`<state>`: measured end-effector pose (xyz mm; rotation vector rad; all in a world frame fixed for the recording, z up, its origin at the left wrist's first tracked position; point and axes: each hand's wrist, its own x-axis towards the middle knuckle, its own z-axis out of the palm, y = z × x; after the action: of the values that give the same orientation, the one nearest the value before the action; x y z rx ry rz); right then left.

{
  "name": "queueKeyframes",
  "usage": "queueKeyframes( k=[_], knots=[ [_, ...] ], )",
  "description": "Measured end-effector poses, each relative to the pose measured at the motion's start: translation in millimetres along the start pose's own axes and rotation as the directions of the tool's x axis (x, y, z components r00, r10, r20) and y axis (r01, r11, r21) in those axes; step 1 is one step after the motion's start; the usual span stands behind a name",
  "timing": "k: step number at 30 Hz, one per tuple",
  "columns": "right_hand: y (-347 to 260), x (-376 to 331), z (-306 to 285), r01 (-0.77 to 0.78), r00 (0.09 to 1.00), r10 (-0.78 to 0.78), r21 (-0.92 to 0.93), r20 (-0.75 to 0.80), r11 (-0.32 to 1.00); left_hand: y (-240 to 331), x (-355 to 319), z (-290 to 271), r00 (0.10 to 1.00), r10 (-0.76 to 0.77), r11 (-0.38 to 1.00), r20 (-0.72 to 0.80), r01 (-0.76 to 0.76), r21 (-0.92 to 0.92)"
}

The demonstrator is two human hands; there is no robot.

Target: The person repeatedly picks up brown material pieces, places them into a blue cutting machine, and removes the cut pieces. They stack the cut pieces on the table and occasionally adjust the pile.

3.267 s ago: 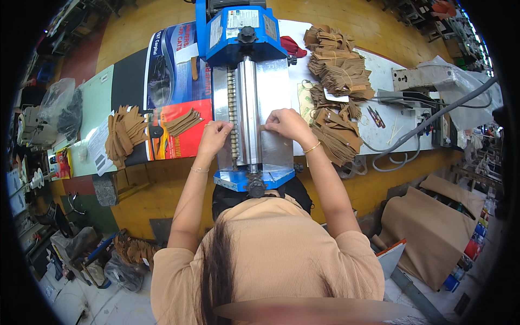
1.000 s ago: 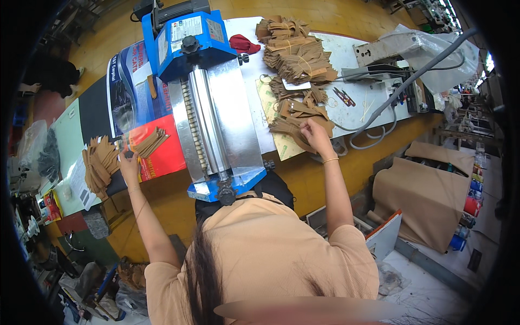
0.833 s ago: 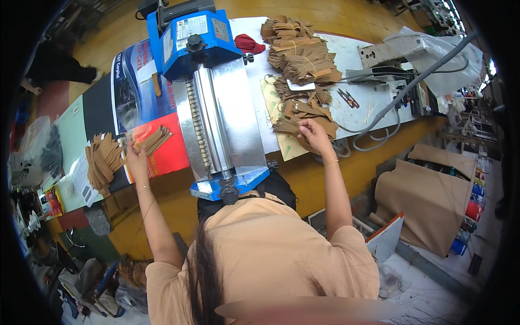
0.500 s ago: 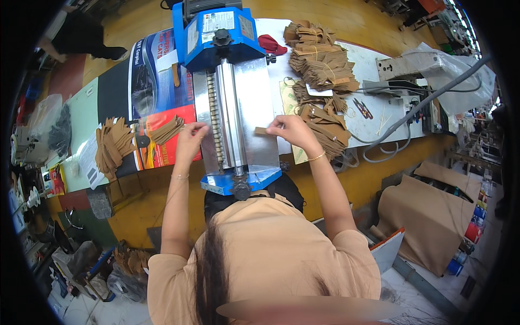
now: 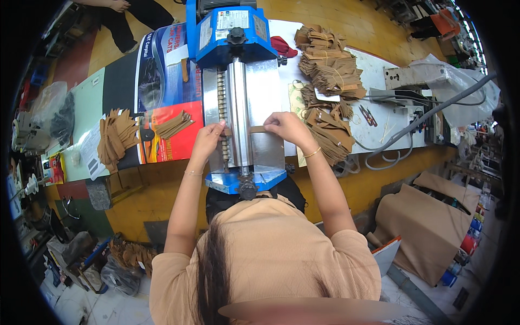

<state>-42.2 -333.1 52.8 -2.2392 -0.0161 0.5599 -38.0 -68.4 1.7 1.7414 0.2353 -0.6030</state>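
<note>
A blue and steel roller machine (image 5: 238,86) stands on the bench in front of me. A thin brown strip (image 5: 257,129) lies across its steel bed and passes under the roller bar. My right hand (image 5: 286,125) pinches the strip's right end. My left hand (image 5: 210,138) rests at the roller's left side, fingertips on the strip's other end. Stacks of brown cut pieces (image 5: 328,76) lie to the right of the machine, and more brown strips (image 5: 174,124) and pieces (image 5: 115,135) lie to the left.
A second grey machine (image 5: 411,81) with hoses sits at the right end of the bench. A red cloth (image 5: 284,46) lies behind the blue machine. Brown cardboard boxes (image 5: 428,222) stand on the floor at right. Another person's legs (image 5: 116,16) show at the top left.
My left hand came in from the strip pile at left to the roller. My right hand brought a brown strip from the right pile onto the steel bed.
</note>
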Motion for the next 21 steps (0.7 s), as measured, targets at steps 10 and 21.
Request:
queueKeyframes(
  k=[10,21],
  knots=[
    [97,-70,-35,-0.288,0.874,0.241,-0.05,-0.422,0.956,-11,-1,-31,0.996,-0.03,0.996,0.079,0.037,-0.083],
    [184,-86,-10,-0.354,0.778,0.123,-0.268,-0.616,0.896,-16,-5,-104,0.998,0.03,0.999,-0.055,-0.032,-0.041]
  ],
)
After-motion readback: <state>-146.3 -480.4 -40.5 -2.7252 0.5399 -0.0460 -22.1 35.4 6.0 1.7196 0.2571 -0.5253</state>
